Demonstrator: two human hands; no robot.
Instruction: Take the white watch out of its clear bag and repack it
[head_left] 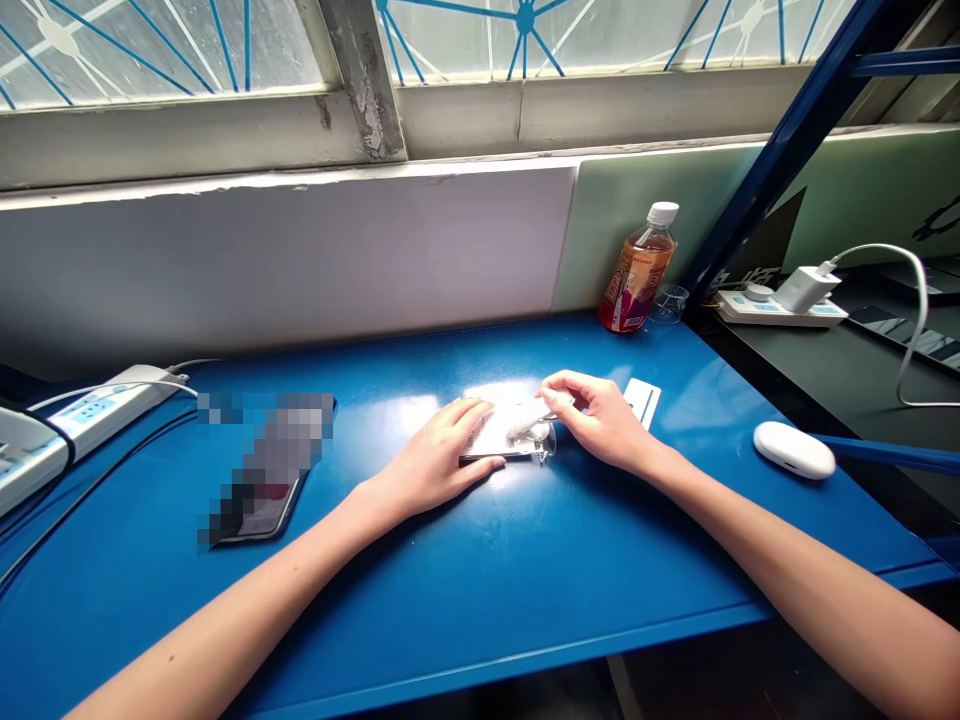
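Note:
A smartphone (pixel 501 432) lies flat in the middle of the blue table (pixel 480 600), its glossy screen catching glare. My left hand (pixel 437 462) rests on its left end, fingers laid over the edge and holding it still. My right hand (pixel 600 415) is at the phone's right end, thumb and fingers pinched on a thin clear film (pixel 534 420) that lifts off the screen. A small white packet (pixel 643 400) lies just behind my right hand.
A second phone (pixel 262 490) lies to the left, partly blurred. White power strips sit at far left (pixel 97 405) and at right (pixel 780 308) with a charger and cable. An orange drink bottle (pixel 637 272) stands at the back. A white oval case (pixel 793 449) rests at the table's right edge.

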